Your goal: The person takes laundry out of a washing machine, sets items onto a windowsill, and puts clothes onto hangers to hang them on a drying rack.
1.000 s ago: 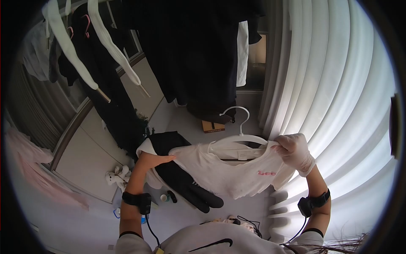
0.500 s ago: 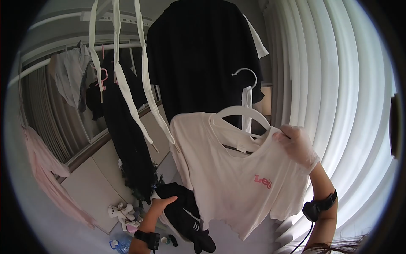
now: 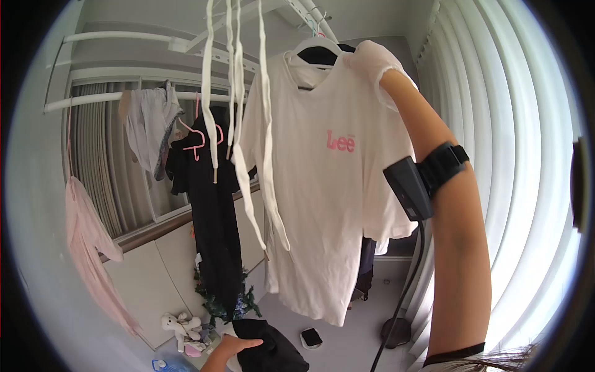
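Near one o'clock, the right hand, gloved, pinches a shoulder of the central white shirt, seemingly so it drapes freely from its hanger. Near seven, black clothing hides the left hand's fingers; their grip I cannot tell.

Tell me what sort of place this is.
Probably a home laundry-drying area, perhaps a balcony: overhead white tubular rails, a white fabric T-shirt with pink lettering on a white curved hanger, and tall white pleated curtains.

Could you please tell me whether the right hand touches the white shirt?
Touching: head view shows the right hand gripping the white shirt near one shoulder.
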### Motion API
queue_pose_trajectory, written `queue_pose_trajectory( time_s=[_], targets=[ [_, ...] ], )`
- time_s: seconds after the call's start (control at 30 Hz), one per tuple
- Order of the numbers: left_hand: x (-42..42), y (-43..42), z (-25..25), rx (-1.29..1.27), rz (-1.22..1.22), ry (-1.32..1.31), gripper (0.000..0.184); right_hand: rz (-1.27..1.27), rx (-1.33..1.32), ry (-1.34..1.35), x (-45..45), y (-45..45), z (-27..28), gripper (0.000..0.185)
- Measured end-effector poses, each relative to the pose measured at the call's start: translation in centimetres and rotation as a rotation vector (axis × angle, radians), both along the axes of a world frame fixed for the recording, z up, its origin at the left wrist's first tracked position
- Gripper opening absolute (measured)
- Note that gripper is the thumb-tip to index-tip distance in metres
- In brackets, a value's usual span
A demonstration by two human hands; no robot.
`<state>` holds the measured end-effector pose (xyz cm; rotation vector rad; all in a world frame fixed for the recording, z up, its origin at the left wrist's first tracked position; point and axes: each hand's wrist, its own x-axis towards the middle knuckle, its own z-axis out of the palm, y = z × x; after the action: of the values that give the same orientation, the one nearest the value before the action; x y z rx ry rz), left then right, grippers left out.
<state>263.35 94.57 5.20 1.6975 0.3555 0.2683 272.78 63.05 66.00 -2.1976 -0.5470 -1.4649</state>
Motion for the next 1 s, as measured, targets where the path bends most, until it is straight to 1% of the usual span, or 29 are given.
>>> queue_pose_trajectory(
  time_s=[0.03,0.07,0.1,0.13,0.23,0.3,0.37,0.53,0.67,0.8,0.87,0.9,0.97,1.0],
  targets=[
    [-1.0,-0.4,1.0,-0.008,0.007,-0.011,0.094,0.007,-0.008,-0.011,0.0,0.6,1.3,0.035],
    [-3.5,-1.3,0.0,0.053,0.034,0.028,0.092,0.004,0.066,0.009,-1.8,-0.9,-0.4,0.036],
    [-4.8,-1.9,0.6,0.093,0.075,0.067,0.089,0.013,0.119,0.027,-2.1,-0.9,-0.2,0.036],
    [-5.7,-2.4,1.3,0.089,0.076,0.059,0.089,0.035,0.131,0.013,-2.2,-0.7,0.2,0.036],
    [-8.6,-3.5,3.3,0.015,0.122,-0.030,0.075,0.018,0.163,-0.012,-1.8,0.6,1.5,0.035],
    [-10.8,-4.7,5.4,-0.013,0.177,-0.069,0.076,0.034,0.176,-0.013,-1.2,1.7,2.0,0.035],
    [-12.1,-5.2,6.8,-0.012,0.367,0.086,0.067,0.051,0.187,-0.015,-0.9,2.8,2.5,0.035],
    [-12.7,-1.6,2.5,-0.050,0.414,0.105,0.063,0.026,0.195,-0.021,0.7,5.3,4.2,0.037],
    [-12.5,0.4,1.0,-0.066,0.426,0.118,0.061,0.038,0.206,-0.011,1.6,7.0,5.7,0.036],
    [-12.0,1.7,-0.6,-0.066,0.421,0.105,0.059,0.023,0.190,-0.023,3.1,7.7,5.7,0.035],
    [-12.1,2.4,-1.6,-0.060,0.407,0.081,0.057,-0.047,0.142,-0.115,3.5,8.2,5.5,0.034],
    [-12.0,2.8,-2.3,-0.052,0.398,0.058,0.057,-0.049,0.132,-0.110,3.7,8.2,5.4,0.034],
    [-11.1,4.0,-4.8,-0.032,0.379,-0.039,0.056,-0.151,0.037,-0.230,4.3,7.6,4.6,0.033],
    [-11.8,1.5,0.1,-0.042,0.221,-0.178,0.065,-0.171,0.030,-0.224,3.3,7.4,3.5,0.032]
  ],
)
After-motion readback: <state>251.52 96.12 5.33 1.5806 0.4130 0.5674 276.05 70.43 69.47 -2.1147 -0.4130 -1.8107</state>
